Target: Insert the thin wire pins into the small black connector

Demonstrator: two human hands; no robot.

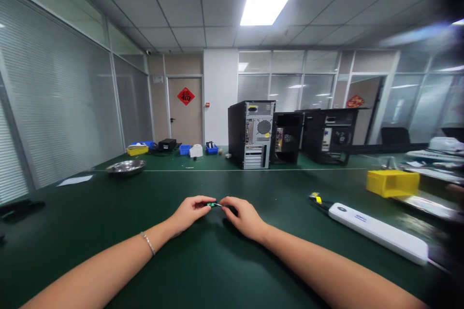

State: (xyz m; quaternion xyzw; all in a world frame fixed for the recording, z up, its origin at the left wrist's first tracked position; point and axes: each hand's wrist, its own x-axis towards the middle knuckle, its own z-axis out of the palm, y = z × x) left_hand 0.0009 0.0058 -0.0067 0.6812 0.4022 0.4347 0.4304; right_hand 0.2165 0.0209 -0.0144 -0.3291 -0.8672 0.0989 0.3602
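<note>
Over the green table (pixel 170 270), my left hand (pixel 189 213) pinches a small green circuit board (pixel 211 204) between thumb and fingers. Facing it from the right, my right hand (pixel 243 217) is closed, thumb against fingers, on a thin, light-coloured piece (pixel 219 205) whose kind is too small to make out. This piece reaches toward the board's right end, and whether the two are joined I cannot tell. Both hands are close together just above the tabletop, and the fingers cover much of what they hold.
A white oblong device (pixel 379 231) with a cable and a yellow bin (pixel 392 183) are at the right. Black computer cases (pixel 237 135) stand at the back. A metal bowl (pixel 126 167) and a sheet of paper (pixel 75 180) lie left. Small blue bins (pixel 185 149) sit farther back.
</note>
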